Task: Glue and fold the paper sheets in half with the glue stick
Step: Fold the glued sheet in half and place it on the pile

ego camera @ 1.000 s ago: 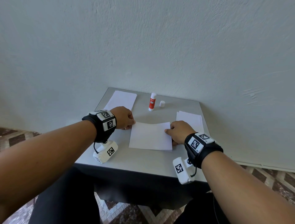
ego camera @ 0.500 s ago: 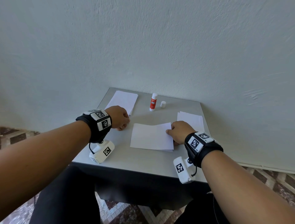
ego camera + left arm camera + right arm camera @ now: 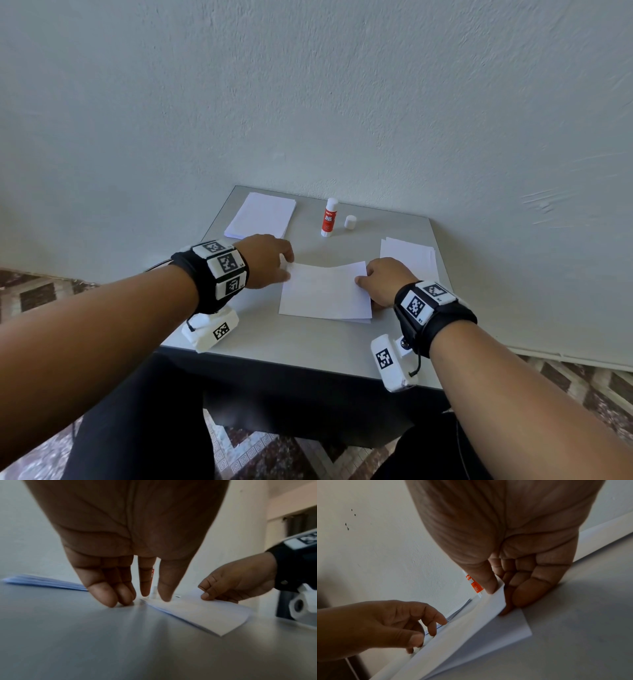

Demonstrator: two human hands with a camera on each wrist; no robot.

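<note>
A white paper sheet [image 3: 325, 294], folded over on itself, lies in the middle of the grey table [image 3: 301, 346]. My right hand [image 3: 368, 279] pinches the far right corner of the upper flap between thumb and fingers [image 3: 491, 586], and the flap [image 3: 471, 635] stands a little off the lower half. My left hand [image 3: 286, 265] is open, its straight fingertips [image 3: 120, 599] down at the sheet's far left corner [image 3: 205, 615]. The red and white glue stick [image 3: 330, 217] stands uncapped at the back, its white cap [image 3: 350, 222] beside it.
A stack of white sheets [image 3: 262, 216] lies at the table's back left, another stack [image 3: 407, 257] at the right behind my right hand. A pale wall [image 3: 308, 102] rises directly behind the table. Patterned floor tiles [image 3: 51, 291] show on both sides.
My left hand drew back to the left from the sheet's corner, then came back to it with the fingers stretched out. My right hand kept its hold on the right corner.
</note>
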